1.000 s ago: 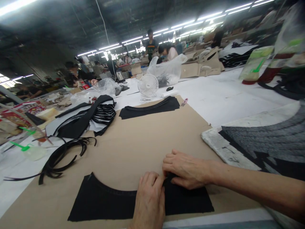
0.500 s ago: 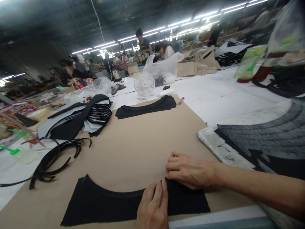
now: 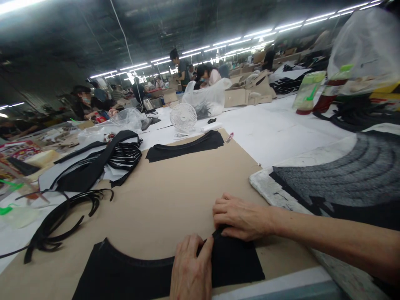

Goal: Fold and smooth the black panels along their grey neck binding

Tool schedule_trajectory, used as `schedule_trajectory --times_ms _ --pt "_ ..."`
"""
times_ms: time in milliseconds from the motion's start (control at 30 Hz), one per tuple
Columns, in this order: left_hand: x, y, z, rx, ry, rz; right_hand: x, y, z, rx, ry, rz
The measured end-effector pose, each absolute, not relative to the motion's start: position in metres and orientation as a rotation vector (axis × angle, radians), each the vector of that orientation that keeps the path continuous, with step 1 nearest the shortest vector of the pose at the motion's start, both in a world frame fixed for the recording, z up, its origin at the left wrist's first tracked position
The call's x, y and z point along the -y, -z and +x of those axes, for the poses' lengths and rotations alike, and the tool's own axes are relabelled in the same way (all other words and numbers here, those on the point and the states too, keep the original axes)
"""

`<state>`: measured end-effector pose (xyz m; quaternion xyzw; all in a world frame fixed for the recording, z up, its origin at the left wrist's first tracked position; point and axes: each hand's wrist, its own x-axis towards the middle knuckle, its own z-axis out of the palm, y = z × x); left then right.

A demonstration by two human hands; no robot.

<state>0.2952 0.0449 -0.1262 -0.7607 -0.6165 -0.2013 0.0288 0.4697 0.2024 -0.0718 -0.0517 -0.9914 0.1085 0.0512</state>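
Observation:
A black fabric piece (image 3: 131,279) with a curved upper edge lies flat on brown board near the table's front. My left hand (image 3: 190,266) rests on its middle, thumb and forefinger closed at the curved edge. Just to the right, my right hand (image 3: 239,217) has its fingers curled over the same edge, with the fingertips partly hidden beneath the hand. A narrow strip runs along the curve. Farther back on the board lies a similar black piece (image 3: 187,146), with small pink-handled snips (image 3: 230,137) beside it.
Black strips (image 3: 62,225) and stacked black pieces (image 3: 93,166) lie at left. A white fan (image 3: 183,117) stands behind the board (image 3: 162,200). At right, a pale slab (image 3: 265,183) bears grey-black pieces (image 3: 331,175); bottles (image 3: 333,89) stand beyond. Several people work in the background.
The view has shifted slightly. My left hand's thumb and forefinger have spread a little at the knuckles, with their tips still at the edge. My right hand remains on the curved edge.

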Motion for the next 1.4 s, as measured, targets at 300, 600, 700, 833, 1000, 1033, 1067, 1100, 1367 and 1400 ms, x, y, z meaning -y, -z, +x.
schedule_trajectory --times_ms 300,600,700,833,1000,1033,1067,1100,1367,1400 --pt "-0.057 0.13 0.305 1.818 0.487 -2.475 -0.207 0.075 0.475 3.013 -0.351 -0.103" --pt "-0.052 0.136 0.31 1.712 0.467 -2.344 -0.212 0.075 0.483 2.988 -0.379 -0.14" --pt "-0.056 0.13 0.311 1.817 0.454 -2.405 -0.214 0.075 0.483 2.996 -0.372 -0.122" --pt "-0.059 0.126 0.313 1.795 0.384 -2.407 -0.214 0.077 0.485 2.989 -0.337 -0.084" --pt "-0.06 0.129 0.311 1.635 0.34 -2.372 -0.213 0.079 0.494 2.985 -0.206 -0.053" --pt "-0.062 0.129 0.311 1.612 0.346 -2.394 -0.213 0.079 0.496 2.985 -0.187 -0.056" --pt "-0.063 0.129 0.31 1.602 0.347 -2.42 -0.213 0.078 0.497 2.985 -0.171 -0.062" --pt "-0.064 0.128 0.31 1.608 0.342 -2.445 -0.213 0.079 0.499 2.986 -0.16 -0.068" --pt "-0.073 0.122 0.313 1.63 0.321 -2.487 -0.214 0.081 0.508 2.985 -0.165 -0.124" --pt "-0.073 0.123 0.314 1.619 0.327 -2.47 -0.214 0.081 0.509 2.981 -0.182 -0.134"
